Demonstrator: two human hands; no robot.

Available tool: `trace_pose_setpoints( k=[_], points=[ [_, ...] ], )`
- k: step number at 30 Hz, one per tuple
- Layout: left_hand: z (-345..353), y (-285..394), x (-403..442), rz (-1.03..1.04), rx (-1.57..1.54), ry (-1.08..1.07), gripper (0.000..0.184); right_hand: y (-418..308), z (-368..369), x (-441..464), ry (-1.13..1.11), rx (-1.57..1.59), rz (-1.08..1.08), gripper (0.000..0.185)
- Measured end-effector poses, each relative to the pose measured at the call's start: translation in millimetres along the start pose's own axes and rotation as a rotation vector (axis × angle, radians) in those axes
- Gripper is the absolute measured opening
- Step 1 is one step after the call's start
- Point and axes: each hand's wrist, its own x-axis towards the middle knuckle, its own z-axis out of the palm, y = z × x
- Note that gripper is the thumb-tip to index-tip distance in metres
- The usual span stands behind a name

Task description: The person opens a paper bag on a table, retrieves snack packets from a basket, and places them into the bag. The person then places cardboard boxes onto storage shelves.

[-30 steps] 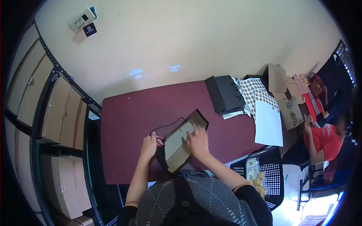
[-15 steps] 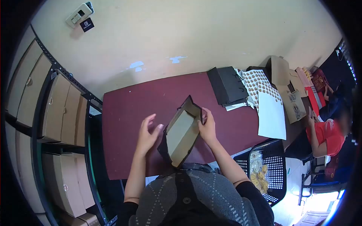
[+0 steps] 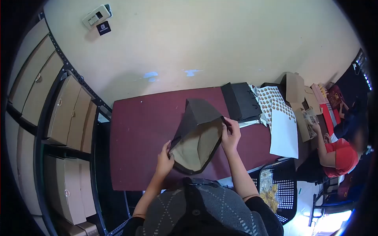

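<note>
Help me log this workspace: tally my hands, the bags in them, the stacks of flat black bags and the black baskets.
Left hand and right hand: 2
Open bag: 1
Bag stack: 1
Black basket: 1
Total: 5

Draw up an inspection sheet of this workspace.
Surface: maroon tabletop, with small pale specks.
Work item: black paper bag with tan interior, mouth open toward the wearer.
Clutter: stacked flat black paper bags, white sheet with brown spots and plain white sheet, all toward the right end.
Hands: left hand and right hand hold opposite sides of the bag's mouth.
Cables: nothing seen.
Surroundings: black metal shelving with brown cardboard boxes, left; black perforated plastic basket and person in red top, right.
</note>
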Motion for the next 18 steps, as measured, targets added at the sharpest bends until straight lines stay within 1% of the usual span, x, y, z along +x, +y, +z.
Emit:
trace_pose_setpoints(
  k=[2, 3, 4, 5, 6, 8, 9, 10, 11, 12, 13, 14, 15, 16, 17, 18],
  points=[
    [2, 7, 0, -0.018, -0.032, 0.0, 0.062, -10, 6, -8, 0.126, -0.157, -0.221, 0.033],
    [4, 8, 1, 0.025, -0.043, 0.014, 0.064, -10, 11, -15, 0.234, -0.309, -0.35, 0.032],
    [7, 8, 1, 0.068, -0.057, 0.03, 0.066, -17, 14, -25, 0.231, -0.309, -0.351, 0.032],
    [9, 9, 0, 0.028, -0.053, -0.012, 0.074, -27, 17, -36, 0.247, -0.464, -0.363, 0.033],
    [13, 9, -2, 0.027, -0.054, -0.007, 0.074, -38, 19, -47, 0.263, -0.617, -0.374, 0.033],
    [25, 5, -8, 0.019, 0.037, -0.018, 0.082, -58, 18, -70, -0.062, -0.374, -0.408, 0.029],
    [25, 8, -12, 0.008, 0.065, -0.04, 0.088, -51, 21, -79, -0.35, -0.267, -0.325, 0.027],
    [26, 8, -14, -0.006, 0.068, -0.054, 0.088, -39, 26, -91, -0.633, -0.15, -0.227, 0.025],
    [27, 7, -14, -0.013, 0.069, -0.054, 0.089, -27, 34, -100, -0.638, -0.148, -0.21, 0.025],
    [26, 7, -15, -0.02, 0.073, -0.057, 0.09, -16, 46, -106, -0.802, -0.183, 0.049, 0.02],
    [27, 5, -16, -0.093, 0.073, -0.083, 0.091, -5, 57, -115, -0.957, -0.213, 0.31, 0.018],
    [29, 0, -20, -0.095, 0.08, -0.089, 0.091, 11, 73, -124, -0.955, -0.207, 0.317, 0.018],
    [31, -5, -22, -0.068, 0.142, -0.083, 0.092, 28, 90, -132, -0.763, -0.079, 0.169, 0.015],
    [28, 4, -22, -0.042, 0.204, -0.073, 0.092, 32, 99, -133, -0.568, 0.047, 0.022, 0.019],
    [25, 14, -25, -0.206, 0.39, -0.163, 0.088, 36, 102, -135, -0.568, 0.056, 0.017, 0.019],
    [25, 4, -24, -0.206, 0.398, -0.155, 0.088, 29, 121, -134, -0.589, 0.073, 0.011, 0.019]
  ],
)
